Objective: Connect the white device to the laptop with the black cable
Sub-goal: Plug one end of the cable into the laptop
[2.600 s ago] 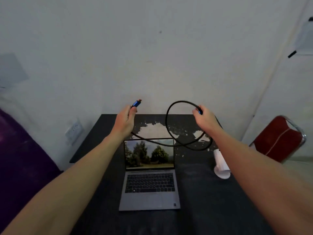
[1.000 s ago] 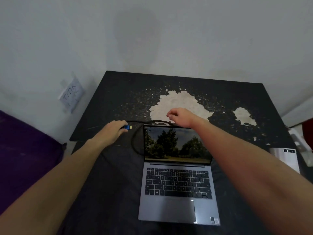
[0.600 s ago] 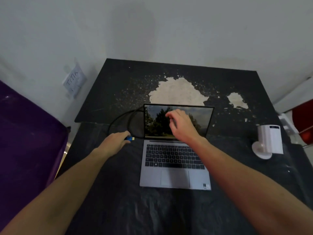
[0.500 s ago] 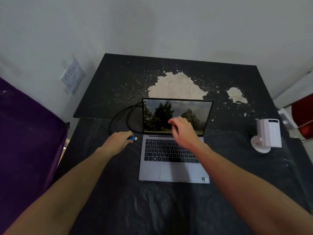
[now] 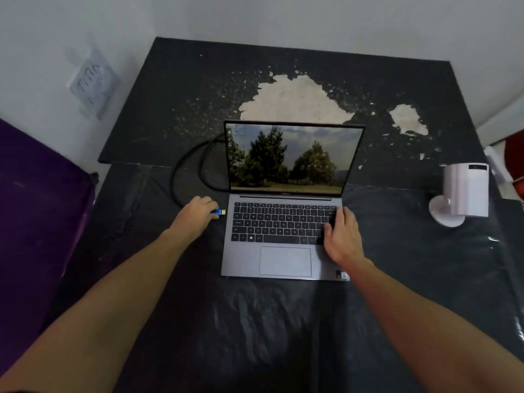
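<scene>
So my left hand [image 5: 198,212] is pinching the black cable's blue plug [image 5: 217,212], pointing right at the grey laptop's [image 5: 283,262] left edge just beside it, right hand [image 5: 341,236] flat on the keys.

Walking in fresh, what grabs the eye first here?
The open grey laptop in the middle of the black table, its screen glowing with trees. The left hand aims the black cable's blue plug at its left edge, while the right hand rests on the keyboard.
</scene>
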